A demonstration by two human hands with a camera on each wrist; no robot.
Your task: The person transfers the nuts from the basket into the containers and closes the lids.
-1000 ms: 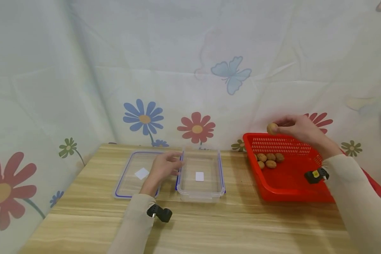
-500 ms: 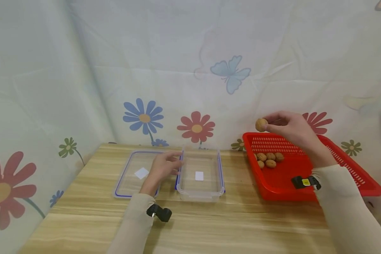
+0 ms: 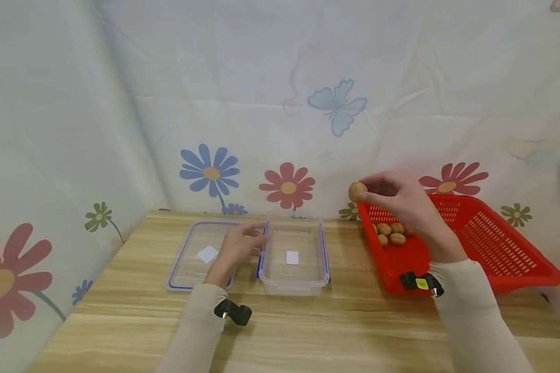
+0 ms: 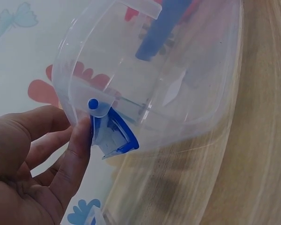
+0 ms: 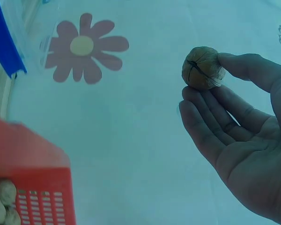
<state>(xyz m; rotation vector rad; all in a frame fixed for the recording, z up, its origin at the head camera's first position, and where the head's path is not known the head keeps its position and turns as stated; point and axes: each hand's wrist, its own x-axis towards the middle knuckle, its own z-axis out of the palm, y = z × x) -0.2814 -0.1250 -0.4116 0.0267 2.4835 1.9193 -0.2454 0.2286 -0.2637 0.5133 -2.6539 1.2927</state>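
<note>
In the head view my right hand (image 3: 401,199) pinches a walnut (image 3: 357,191) between thumb and fingers, raised over the left rim of a red plastic basket (image 3: 452,282). The right wrist view shows this walnut (image 5: 202,68) at the thumb tip, with a dark seam across it. My left hand (image 3: 240,243) holds the left side of a clear food container (image 3: 293,285). In the left wrist view, its fingertips grip the container's edge beside a blue-edged side latch (image 4: 114,133) that hangs down. No walnut shows inside the container.
Several walnuts (image 3: 397,239) lie in the basket's left end. A clear lid with a blue seal (image 3: 186,264) lies flat left of the container, partly behind my left hand. A flowered cloth (image 3: 242,119) hangs behind the wooden table (image 3: 308,331).
My right hand has carried the walnut leftward from above the basket's inside to its left rim, rising a little and then dipping. The left hand has stayed at the container.
</note>
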